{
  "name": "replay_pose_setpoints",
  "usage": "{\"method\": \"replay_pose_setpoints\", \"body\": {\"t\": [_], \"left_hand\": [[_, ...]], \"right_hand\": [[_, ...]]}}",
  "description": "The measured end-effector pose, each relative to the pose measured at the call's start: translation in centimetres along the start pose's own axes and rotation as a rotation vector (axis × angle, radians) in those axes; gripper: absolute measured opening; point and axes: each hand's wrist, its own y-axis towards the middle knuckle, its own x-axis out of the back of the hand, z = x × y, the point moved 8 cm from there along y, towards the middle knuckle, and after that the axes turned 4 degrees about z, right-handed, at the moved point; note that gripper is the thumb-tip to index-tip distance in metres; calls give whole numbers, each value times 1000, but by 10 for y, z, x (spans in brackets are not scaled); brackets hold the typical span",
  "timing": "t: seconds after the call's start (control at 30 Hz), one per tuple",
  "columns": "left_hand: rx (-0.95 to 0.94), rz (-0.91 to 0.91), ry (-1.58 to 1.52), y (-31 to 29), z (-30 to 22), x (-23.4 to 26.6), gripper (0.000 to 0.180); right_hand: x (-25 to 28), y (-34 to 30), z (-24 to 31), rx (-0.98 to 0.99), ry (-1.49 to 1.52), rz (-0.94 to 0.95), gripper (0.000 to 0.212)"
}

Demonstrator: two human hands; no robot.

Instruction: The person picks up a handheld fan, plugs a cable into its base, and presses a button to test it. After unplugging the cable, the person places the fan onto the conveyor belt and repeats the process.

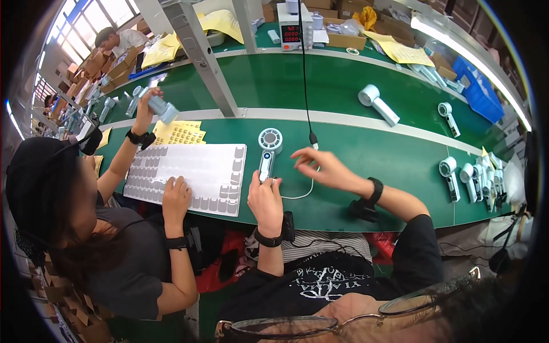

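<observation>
My left hand (266,203) is closed around the lower end of a light-blue handheld fan (270,140). The fan lies on the green bench with its round head pointing away from me. A thin white cable (298,197) curves over the bench beside that hand; whether its end sits in the fan is hidden by my fingers. To the right, my right hand (327,168) holds nothing, its fingers apart near the cable. The cable runs up to a black plug (313,138) on a black cord (305,74) hanging from above.
A co-worker at left lifts another fan (163,108), one hand on a white sheet of grey stickers (197,163). Several fans (480,180) stand at right. Beyond lie a fan (377,104), a blue bin (477,91) and a power supply (293,28). A metal post (200,57) rises ahead.
</observation>
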Motion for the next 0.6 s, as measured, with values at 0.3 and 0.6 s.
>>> {"method": "replay_pose_setpoints", "body": {"t": [0.3, 0.6], "left_hand": [[-184, -128, -300, -42, -60, 31, 13], [-402, -176, -624, -63, -82, 65, 14]], "right_hand": [[-44, -18, 14, -195, 697, -59, 73], [39, -84, 42, 119, 948, -411, 74]]}}
